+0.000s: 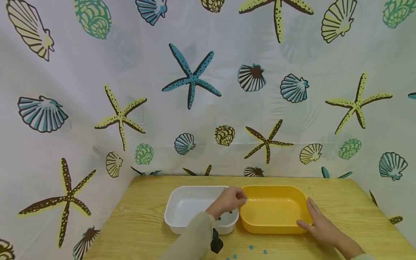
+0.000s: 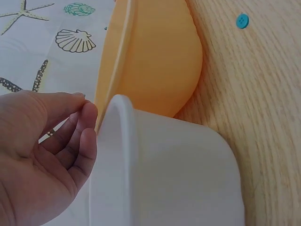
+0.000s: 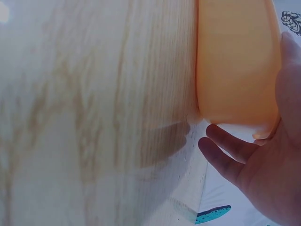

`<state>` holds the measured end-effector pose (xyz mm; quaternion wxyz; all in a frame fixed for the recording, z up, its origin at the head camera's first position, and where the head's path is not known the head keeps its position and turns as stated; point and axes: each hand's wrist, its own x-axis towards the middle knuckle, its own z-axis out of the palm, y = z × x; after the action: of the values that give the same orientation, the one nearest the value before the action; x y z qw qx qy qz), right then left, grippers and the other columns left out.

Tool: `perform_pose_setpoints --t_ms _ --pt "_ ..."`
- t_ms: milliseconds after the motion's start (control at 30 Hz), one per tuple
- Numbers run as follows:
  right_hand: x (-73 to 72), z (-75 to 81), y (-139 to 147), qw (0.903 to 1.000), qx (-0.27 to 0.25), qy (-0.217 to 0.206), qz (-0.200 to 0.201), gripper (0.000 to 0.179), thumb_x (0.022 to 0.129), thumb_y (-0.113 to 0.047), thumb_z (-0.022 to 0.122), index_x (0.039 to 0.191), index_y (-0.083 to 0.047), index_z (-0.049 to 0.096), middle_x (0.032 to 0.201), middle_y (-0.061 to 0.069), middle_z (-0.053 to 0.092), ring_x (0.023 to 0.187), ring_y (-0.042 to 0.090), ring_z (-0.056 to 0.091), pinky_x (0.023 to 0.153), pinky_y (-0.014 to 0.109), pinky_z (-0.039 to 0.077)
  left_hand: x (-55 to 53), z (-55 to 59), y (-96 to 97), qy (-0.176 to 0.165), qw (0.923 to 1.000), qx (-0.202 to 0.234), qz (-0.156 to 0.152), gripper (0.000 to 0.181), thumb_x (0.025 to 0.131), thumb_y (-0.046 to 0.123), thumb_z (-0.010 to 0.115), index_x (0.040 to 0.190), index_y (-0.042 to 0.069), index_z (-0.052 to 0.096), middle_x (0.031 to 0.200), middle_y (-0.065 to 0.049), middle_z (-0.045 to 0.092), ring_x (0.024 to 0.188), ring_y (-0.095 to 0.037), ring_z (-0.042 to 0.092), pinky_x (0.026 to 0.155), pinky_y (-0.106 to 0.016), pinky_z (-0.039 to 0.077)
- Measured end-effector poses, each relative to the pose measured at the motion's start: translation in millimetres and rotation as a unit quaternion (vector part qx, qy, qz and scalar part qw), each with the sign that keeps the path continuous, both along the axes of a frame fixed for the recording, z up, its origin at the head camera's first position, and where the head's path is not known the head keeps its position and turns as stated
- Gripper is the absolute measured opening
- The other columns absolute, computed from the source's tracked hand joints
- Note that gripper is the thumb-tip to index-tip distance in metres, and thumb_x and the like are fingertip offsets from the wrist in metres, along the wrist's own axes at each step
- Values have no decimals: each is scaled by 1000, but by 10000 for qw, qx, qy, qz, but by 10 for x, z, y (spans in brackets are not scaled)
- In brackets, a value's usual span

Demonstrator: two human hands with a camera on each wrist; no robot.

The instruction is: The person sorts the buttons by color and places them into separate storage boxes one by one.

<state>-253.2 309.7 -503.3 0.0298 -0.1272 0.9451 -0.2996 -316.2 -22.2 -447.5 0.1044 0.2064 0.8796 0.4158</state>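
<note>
My left hand [image 1: 227, 199] pinches a small blue button [image 1: 245, 200] between thumb and fingertips, over the meeting rims of the white tub [image 1: 190, 208] and the yellow tub [image 1: 271, 229]. In the left wrist view the pinched button is mostly hidden by the fingers. A few dark green buttons [image 1: 230, 212] lie in the right end of the white tub, partly behind the left wrist. My right hand [image 1: 323, 225] rests at the right end of the yellow tub, thumb at its near corner and fingers spread along the side. No buttons show inside the yellow tub.
Several loose blue buttons [image 1: 251, 247] lie on the wooden table [image 1: 136, 216] in front of the tubs; one four-holed button [image 2: 242, 21] shows clearly in the left wrist view. A curtain [image 1: 146, 119] printed with shells and starfish hangs behind and beside the table. A dark wrist device [image 1: 216, 242] sits on the left wrist.
</note>
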Motion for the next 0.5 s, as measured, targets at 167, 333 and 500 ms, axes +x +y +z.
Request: perform_pose_setpoints --t_ms 167,333,500 --pt "8 13 -6 10000 3 -68 -19 93 95 -46 52 143 17 4 149 36 -1 133 54 10 102 64 14 -42 -62 2 80 9999 93 -8 6 89 6 63 92 5 68 77 0 59 66 -13 55 55 -26 46" --pt "10 14 -7 9999 27 -118 -31 94 95 -47 52 144 16 3 149 36 -2 133 54 10 102 64 14 -86 -103 16 129 9998 99 79 6 89 7 63 92 6 68 77 1 60 67 -12 55 56 -26 46" --pt "9 16 -4 10000 8 -92 -2 93 95 -47 51 144 16 3 149 36 -1 133 55 10 101 64 15 -111 -118 35 130 9996 66 256 6 89 8 63 92 8 68 79 2 60 68 -12 55 59 -27 46"
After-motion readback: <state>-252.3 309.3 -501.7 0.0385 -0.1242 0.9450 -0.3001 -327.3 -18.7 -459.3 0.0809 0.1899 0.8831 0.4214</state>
